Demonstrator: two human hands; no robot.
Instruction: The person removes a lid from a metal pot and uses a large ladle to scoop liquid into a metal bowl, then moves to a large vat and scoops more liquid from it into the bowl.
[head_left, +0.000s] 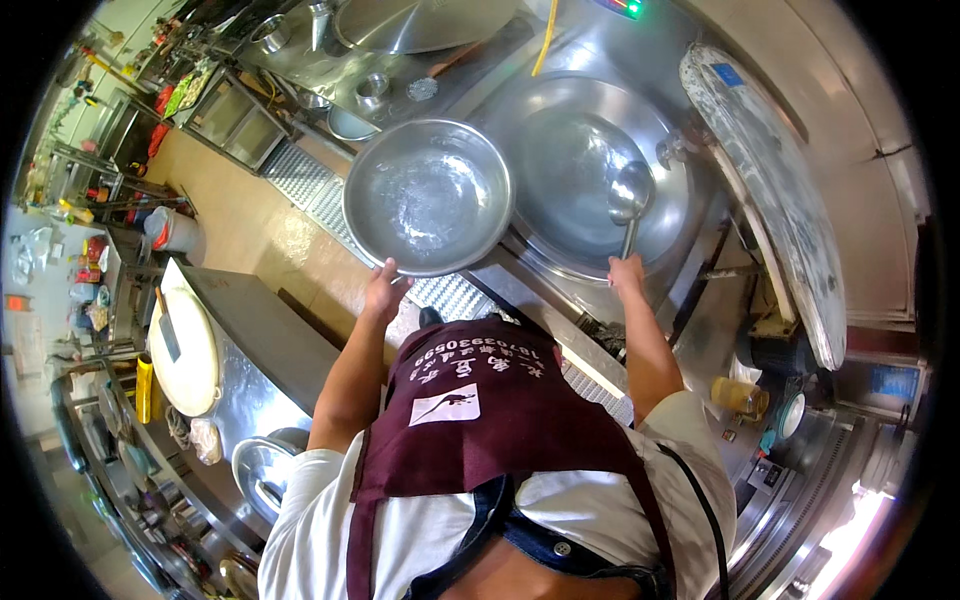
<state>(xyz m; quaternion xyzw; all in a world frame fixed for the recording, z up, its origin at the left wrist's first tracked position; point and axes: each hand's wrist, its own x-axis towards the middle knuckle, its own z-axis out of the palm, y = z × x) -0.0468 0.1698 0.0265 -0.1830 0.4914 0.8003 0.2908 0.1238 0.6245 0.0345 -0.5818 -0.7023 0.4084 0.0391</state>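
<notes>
My left hand (388, 291) grips the near rim of a wide stainless steel bowl (429, 196), which is tilted and looks wet inside. In my right hand (626, 271) is the handle of a steel ladle (630, 193), its head over the inside of a large metal wok (570, 184). The bowl is to the left of the wok, and its right edge overlaps the wok's left side in view. Water or another clear liquid seems to lie in the wok. A yellow hose (546, 37) hangs above the wok's far edge.
A large wooden lid (772, 187) leans upright right of the wok. On the far counter lie a wire strainer (422, 89), a small metal pot (373, 90) and a big round lid (420, 22). At left are a round cutting board (184, 352) with a cleaver (168, 334) and a bucket (171, 229).
</notes>
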